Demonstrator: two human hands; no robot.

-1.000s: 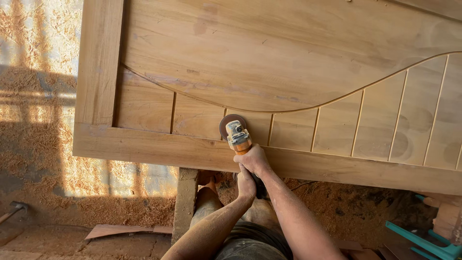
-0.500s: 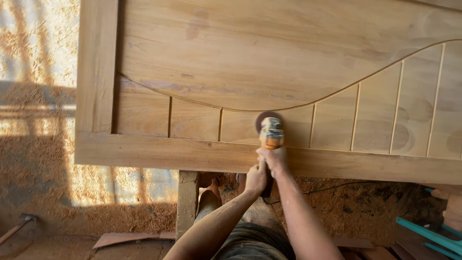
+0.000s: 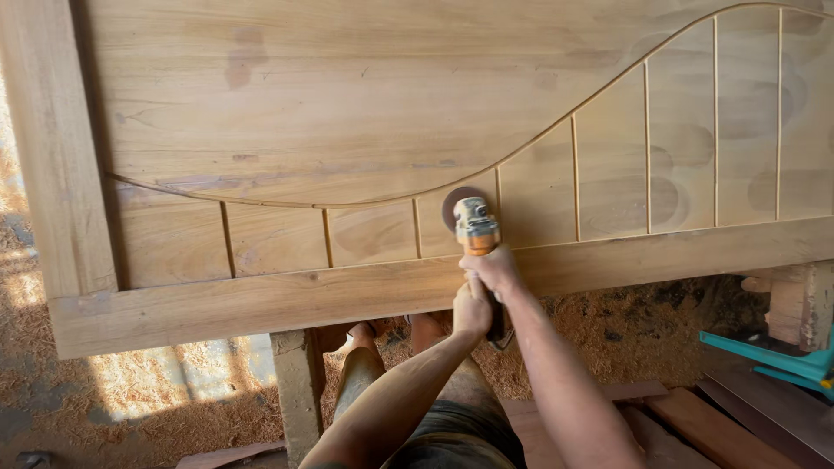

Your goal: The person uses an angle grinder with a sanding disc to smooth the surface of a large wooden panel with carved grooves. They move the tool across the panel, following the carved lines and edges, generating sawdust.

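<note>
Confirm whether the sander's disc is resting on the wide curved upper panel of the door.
No: the disc of the sander sits on a slatted lower panel, below the curved groove, held by both hands.

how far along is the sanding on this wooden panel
Hard to gauge. The big wooden panel looks evenly pale and smooth, with faint darker patches on the slats at right. In hand: both the left hand and right hand grip the angle grinder, its disc on a lower slat. The frame rail below appears rougher.
</note>
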